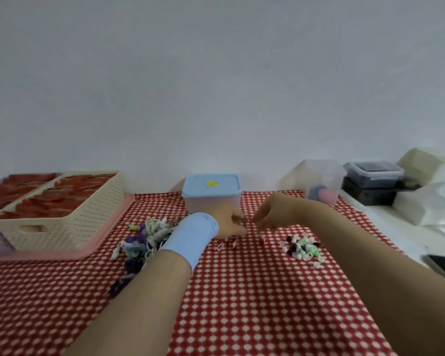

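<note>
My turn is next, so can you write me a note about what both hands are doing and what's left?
Left hand and right hand: fingertips meet above the cloth; too blurred to tell if either grip holds anything.
Red-white loops lie under them, bead pile on the right, yarn bundle on the left.
Done: maybe the bundle. Left: probably the loose beads and loops.

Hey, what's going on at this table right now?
A person is working with small craft pieces on a red checked tablecloth. The left hand, with a blue wristband, and the right hand meet fingertip to fingertip just in front of a blue-lidded container, above a few red-and-white pieces. Whether they hold anything is too blurred to tell. A tangle of cords lies to the left, a pile of beads to the right.
</note>
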The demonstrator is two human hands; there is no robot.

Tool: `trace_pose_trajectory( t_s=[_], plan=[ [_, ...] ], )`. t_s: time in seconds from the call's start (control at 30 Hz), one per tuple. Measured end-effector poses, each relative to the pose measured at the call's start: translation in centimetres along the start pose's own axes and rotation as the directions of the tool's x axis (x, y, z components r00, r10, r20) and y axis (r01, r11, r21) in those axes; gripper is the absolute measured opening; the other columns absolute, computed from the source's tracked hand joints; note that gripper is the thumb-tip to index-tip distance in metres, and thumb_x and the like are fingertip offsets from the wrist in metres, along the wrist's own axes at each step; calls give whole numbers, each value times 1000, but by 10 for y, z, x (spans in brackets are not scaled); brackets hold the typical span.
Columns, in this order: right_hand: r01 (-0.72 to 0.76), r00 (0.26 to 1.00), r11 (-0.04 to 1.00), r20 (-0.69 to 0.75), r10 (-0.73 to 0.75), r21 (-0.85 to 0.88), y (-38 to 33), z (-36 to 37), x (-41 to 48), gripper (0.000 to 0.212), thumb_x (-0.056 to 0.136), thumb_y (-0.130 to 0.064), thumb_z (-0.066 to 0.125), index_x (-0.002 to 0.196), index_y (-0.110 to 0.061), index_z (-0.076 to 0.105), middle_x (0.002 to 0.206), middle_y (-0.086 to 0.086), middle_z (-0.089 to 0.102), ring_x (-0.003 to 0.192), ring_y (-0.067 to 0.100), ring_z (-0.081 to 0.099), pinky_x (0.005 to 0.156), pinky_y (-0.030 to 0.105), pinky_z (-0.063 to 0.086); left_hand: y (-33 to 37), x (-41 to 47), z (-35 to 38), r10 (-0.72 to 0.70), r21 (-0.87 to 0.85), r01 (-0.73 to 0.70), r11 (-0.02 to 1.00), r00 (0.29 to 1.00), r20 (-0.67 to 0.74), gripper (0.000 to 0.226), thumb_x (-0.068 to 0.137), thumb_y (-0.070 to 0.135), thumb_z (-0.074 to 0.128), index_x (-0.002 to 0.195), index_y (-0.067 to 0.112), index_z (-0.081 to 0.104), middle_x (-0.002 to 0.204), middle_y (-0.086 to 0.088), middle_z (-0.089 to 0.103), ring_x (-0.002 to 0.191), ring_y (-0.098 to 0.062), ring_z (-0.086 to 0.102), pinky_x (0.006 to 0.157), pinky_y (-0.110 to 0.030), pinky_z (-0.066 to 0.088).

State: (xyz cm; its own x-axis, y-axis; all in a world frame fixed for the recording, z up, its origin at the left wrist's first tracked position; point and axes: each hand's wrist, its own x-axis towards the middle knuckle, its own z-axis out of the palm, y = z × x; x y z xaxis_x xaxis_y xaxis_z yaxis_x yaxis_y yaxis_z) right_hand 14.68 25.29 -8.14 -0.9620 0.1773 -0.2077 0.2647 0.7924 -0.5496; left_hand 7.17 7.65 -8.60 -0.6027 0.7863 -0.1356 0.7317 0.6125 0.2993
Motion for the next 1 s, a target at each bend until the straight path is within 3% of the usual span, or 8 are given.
trace_pose_trajectory(
  t_s=[0.1, 0.17, 0.3, 0.43, 0.53, 0.63, 0.8, 1.0],
  plan=[
    [-8, 988, 991, 150, 29, -133, 8, -2, 21, 18, 79, -20, 84, 95, -28, 81, 89, -9, 79, 83, 15, 76, 87, 33, 60, -5, 24, 7, 31, 35, -32, 999, 998, 46, 35, 88, 37, 67, 121, 27, 69, 124, 6, 66, 110, -14, 59, 95, -29, 45],
    [3, 989, 990, 144, 17, -138, 9, -3, 28, 15, 80, -17, 83, 92, -26, 81, 87, -8, 79, 82, 17, 76, 84, 31, 61, -8, 35, 10, 2, 75, -5, 997, 999, 33, 21, 88, 31, 67, 103, 20, 76, 108, 2, 72, 99, -17, 64, 85, -29, 49],
    [-3, 997, 998, 82, 8, -55, 14, -17, 27, 16, 83, -15, 80, 87, -30, 80, 83, -12, 78, 72, 9, 72, 78, 28, 61, -16, 43, 13, -67, 150, 74, 986, 996, -56, 8, 85, 22, 65, 80, 23, 71, 100, 5, 69, 95, -17, 63, 89, -39, 55],
    [-28, 999, 996, -21, 26, -86, 26, -31, 9, 18, 82, -19, 81, 76, -36, 78, 83, -14, 77, 75, 10, 70, 77, 28, 61, -1, 34, 20, 70, 47, -62, 997, 980, -184, 29, 85, 10, 61, 87, 39, 56, 119, 7, 53, 114, -17, 52, 97, -36, 47],
    [-19, 999, 997, -48, 15, -77, 32, -28, -9, 15, 81, -21, 82, 78, -35, 79, 84, -17, 77, 80, 5, 69, 75, 22, 56, 17, 26, 27, 166, 100, -159, 982, 984, -62, 35, 92, 27, 60, 124, 42, 63, 135, 9, 56, 123, -18, 51, 108, -39, 40],
    [-30, 999, 994, -14, 29, -101, 37, -17, -23, 11, 78, -25, 85, 79, -36, 80, 85, -20, 76, 90, 4, 71, 90, 29, 57, 24, 23, 38, 159, 148, -149, 978, 986, -56, 27, 94, 31, 60, 118, 38, 69, 123, 6, 64, 111, -19, 59, 98, -34, 46],
    [-40, 998, 986, 37, 46, -160, 35, 3, -41, 9, 75, -27, 86, 78, -34, 80, 83, -18, 75, 87, 5, 68, 85, 26, 55, 22, 3, 50, 57, -249, -149, 957, 937, -343, 6, 86, 31, 72, 92, 29, 71, 94, 13, 66, 87, -8, 60, 82, -26, 50],
    [-37, 999, 978, -46, 29, -204, 22, 11, -42, 9, 75, -23, 86, 82, -27, 81, 85, -10, 76, 83, 11, 70, 80, 30, 60, 20, -18, 49, -65, -586, -226, 778, 899, -434, 14, 94, 28, 63, 103, 30, 74, 76, 10, 72, 62, 9, 60, 72, -14, 46]
  ],
)
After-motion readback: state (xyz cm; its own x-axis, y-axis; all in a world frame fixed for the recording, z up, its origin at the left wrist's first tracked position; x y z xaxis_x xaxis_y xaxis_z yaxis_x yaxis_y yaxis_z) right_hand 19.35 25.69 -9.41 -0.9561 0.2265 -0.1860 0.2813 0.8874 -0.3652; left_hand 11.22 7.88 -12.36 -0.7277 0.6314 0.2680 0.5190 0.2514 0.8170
